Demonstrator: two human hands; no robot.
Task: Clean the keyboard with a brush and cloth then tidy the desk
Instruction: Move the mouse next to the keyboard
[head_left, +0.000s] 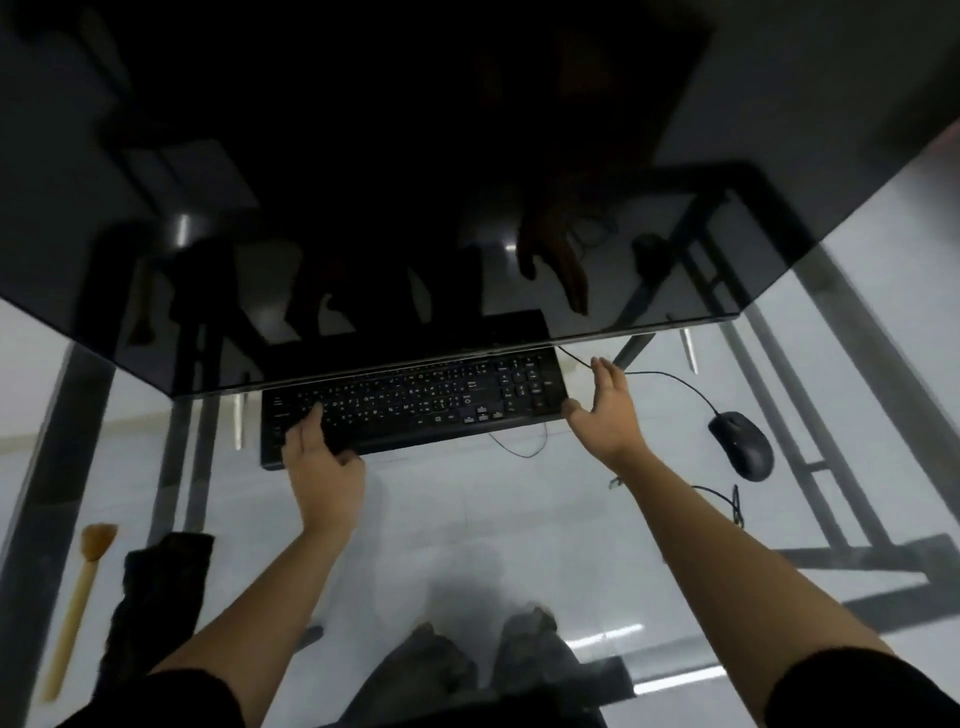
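Flanking one keyboard (415, 410), left hand (322, 467) grips its near edge, right hand (605, 415) spread; one brush (78, 597), one cloth (156, 597), one mouse (743, 444).

Left hand (322, 467) grips keyboard (415, 405) (right hand (605, 410) flat beside it).

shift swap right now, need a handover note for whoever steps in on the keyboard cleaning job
Left hand: grips the keyboard at its front left.
Right hand: open, at the keyboard's right end.
Brush and black cloth lie front left on the glass desk, in neither hand. Mouse sits right of the keyboard.
Done: cannot tell whether any cleaning has happened.
Left: confirm brushing and wiping, then tidy the desk.
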